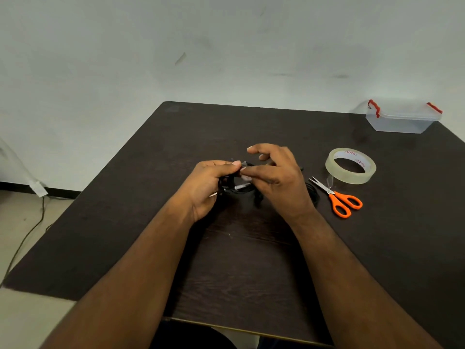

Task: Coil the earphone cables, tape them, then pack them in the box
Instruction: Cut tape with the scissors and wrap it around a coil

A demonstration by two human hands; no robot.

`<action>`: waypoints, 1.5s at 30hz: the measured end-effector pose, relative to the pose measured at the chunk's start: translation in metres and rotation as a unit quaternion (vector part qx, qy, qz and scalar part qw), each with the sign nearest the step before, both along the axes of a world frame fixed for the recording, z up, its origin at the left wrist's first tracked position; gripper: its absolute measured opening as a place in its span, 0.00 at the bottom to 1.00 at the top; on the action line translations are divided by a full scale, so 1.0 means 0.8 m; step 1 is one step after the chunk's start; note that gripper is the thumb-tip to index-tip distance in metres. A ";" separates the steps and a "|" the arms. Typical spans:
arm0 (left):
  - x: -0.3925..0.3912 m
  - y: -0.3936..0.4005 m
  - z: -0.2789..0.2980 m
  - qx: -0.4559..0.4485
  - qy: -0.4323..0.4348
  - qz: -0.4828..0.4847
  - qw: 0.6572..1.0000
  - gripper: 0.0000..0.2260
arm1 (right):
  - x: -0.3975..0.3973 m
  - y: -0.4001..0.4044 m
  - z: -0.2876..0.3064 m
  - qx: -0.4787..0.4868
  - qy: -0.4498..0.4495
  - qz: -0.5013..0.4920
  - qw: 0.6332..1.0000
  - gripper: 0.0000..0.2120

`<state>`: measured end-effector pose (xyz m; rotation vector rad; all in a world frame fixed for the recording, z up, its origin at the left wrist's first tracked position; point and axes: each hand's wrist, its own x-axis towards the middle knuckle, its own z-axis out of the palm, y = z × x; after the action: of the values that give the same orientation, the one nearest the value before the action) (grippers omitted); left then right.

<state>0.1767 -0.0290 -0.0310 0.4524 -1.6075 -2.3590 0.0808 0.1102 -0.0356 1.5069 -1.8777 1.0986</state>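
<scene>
A dark wood-grain table [251, 273] fills the lower view, its far edge against a pale wall and its left edge falling away to a floor where a loose wire trails. At the far right corner, partly overhanging that far edge as it seems from here, sits a clear plastic box [402, 122] with red clip latches. Nearer, right of centre, lies a roll of clear tape [350, 165], a short tail hanging off it, and just beside it orange-handled scissors [337, 197], blades pointing toward the middle.

Both hands meet over the table's centre. The left hand [208, 187] has its fingers curled round a bundle of black earphone cable [239, 188], thumb pinning the top. The right hand [276, 180] pinches at the same bundle with thumb and forefinger, the other fingers lifted; something pale shows at the pinch, possibly tape, but it is too blurred to say. A further loop of dark cable [313, 195] lies on the table beside the right wrist.

The step looks like securing the coil. To do it well, the left grip should keep the loops stacked and the plug end tucked, while the right smooths any strip fully round so it sticks to itself.

There is open tabletop in front of the hands and toward the box; the scissors' points and the left edge are the things to steer clear of.
</scene>
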 end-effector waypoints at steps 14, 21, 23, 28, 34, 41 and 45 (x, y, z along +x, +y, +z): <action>0.001 -0.006 -0.008 -0.222 0.043 0.020 0.974 0.08 | -0.003 0.000 -0.006 -0.046 -0.162 0.016 0.986 0.02; 0.000 -0.006 -0.011 -0.412 0.058 0.033 0.909 0.10 | -0.002 -0.004 -0.011 -0.018 -0.304 0.017 0.952 0.01; 0.001 -0.006 -0.012 -0.438 0.064 0.032 0.896 0.09 | -0.002 -0.003 -0.010 -0.019 -0.338 0.022 0.941 0.02; 0.000 0.004 -0.010 -0.401 0.103 0.071 0.907 0.05 | -0.002 -0.004 -0.003 -0.050 -0.415 0.058 0.906 0.11; -0.005 0.012 -0.008 -0.337 0.084 0.138 0.927 0.04 | 0.001 -0.004 0.000 -0.073 -0.426 0.083 0.898 0.24; -0.008 0.016 -0.007 -0.134 0.056 0.169 0.975 0.02 | 0.004 -0.007 0.000 -0.063 -0.297 0.064 0.951 0.26; -0.006 0.014 -0.007 -0.155 0.084 0.148 0.973 0.02 | 0.001 -0.007 -0.005 -0.033 -0.303 0.035 0.952 0.18</action>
<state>0.1719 -0.0181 -0.0367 0.3827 -1.6589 -1.8400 0.0818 0.1043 -0.0396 1.2937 -2.1496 1.7927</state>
